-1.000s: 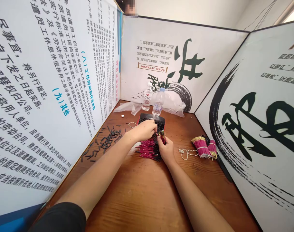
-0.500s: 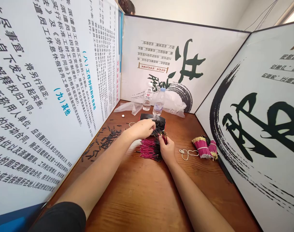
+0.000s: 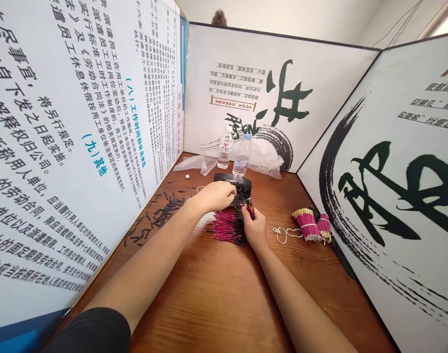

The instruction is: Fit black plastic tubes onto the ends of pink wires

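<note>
My left hand [image 3: 217, 195] reaches over a small dark box [image 3: 234, 182] filled with short black tubes, its fingers curled and pinched at the contents. My right hand [image 3: 253, 226] is closed around a small bunch of red wires [image 3: 249, 208] held upright. Just left of that hand a loose pile of red wires [image 3: 226, 226] lies on the wooden table [image 3: 224, 299].
Two tied bundles of red wires [image 3: 311, 223] lie at the right, with rubber bands [image 3: 284, 232] beside them. Several black tubes [image 3: 161, 215] are scattered at the left. Two water bottles [image 3: 241, 156] and plastic bags [image 3: 197, 163] stand at the back. Printed partition boards [image 3: 393, 186] wall in three sides.
Both hands have stayed almost in place; the left hand shifted slightly over the box. The view tilted a little.
</note>
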A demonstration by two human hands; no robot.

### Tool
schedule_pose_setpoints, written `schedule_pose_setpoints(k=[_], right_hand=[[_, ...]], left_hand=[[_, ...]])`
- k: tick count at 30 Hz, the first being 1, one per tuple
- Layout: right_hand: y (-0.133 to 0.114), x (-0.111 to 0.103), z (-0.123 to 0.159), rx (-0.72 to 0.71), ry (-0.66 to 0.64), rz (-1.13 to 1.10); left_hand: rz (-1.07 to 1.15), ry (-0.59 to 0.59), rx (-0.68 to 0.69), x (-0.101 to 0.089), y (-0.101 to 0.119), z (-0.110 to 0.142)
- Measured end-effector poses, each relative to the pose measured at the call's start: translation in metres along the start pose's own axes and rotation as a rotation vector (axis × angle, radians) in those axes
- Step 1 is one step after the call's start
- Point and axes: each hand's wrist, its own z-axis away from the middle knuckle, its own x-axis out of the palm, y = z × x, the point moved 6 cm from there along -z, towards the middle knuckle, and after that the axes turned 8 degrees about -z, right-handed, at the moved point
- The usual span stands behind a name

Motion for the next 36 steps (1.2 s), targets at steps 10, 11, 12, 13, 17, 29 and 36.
schedule_pose_setpoints(k=[10,11,12,13,17,29,36], right_hand=[[0.008,-0.004,-0.001,0.044,0.017,-0.064],[0.010,-0.004,-0.002,0.045,0.023,-0.068],[0.011,-0.005,-0.002,0.046,0.027,-0.071],[0.011,-0.005,-0.002,0.046,0.029,-0.073],[0.013,-0.005,-0.002,0.058,0.020,-0.085],[0.012,-0.001,-0.001,0.064,-0.031,-0.136],[0.016,0.000,0.000,0.104,-0.031,-0.229]], left_hand=[[-0.032,0.022,-0.016,0.009,-0.008,-0.003],[-0.031,0.027,-0.013,0.010,-0.009,-0.003],[-0.029,0.032,-0.012,0.010,-0.009,-0.004],[-0.026,0.034,-0.014,0.009,-0.009,-0.003],[0.042,0.060,-0.026,0.003,-0.004,-0.003],[0.199,0.034,0.201,0.010,0.035,-0.004],[0.203,0.051,0.212,0.007,0.032,-0.003]])
